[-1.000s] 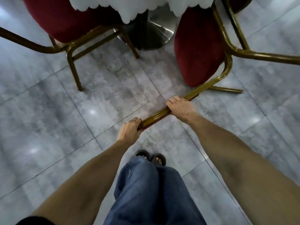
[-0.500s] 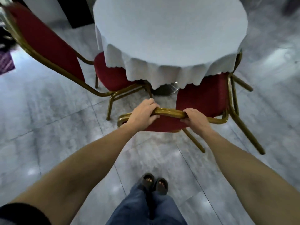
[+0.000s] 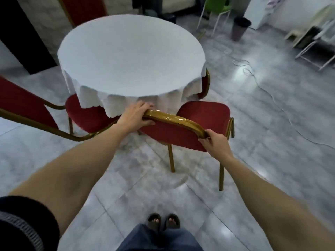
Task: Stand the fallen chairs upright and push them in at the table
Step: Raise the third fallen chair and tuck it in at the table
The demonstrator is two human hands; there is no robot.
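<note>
A red padded chair with a gold metal frame [image 3: 203,113] stands upright on its legs in front of me, its seat just short of the round table with a white cloth [image 3: 130,57]. My left hand [image 3: 135,115] grips the left part of the gold top rail of its backrest. My right hand [image 3: 214,142] holds the rail's right corner. A second red chair [image 3: 85,115] stands upright at the table's left, seat partly under the cloth. A third red chair [image 3: 205,84] shows behind the table's right edge.
Grey tiled floor [image 3: 253,124] lies all around. A white cable [image 3: 257,84] runs across the floor to the right. A green chair [image 3: 217,8], a dark bin [image 3: 240,28] and white furniture [image 3: 311,40] stand at the far right. My feet [image 3: 163,221] are below the chair.
The chair has risen from lying on the floor to standing on its legs, both hands staying on its top rail. My view has lifted from the floor to the table top.
</note>
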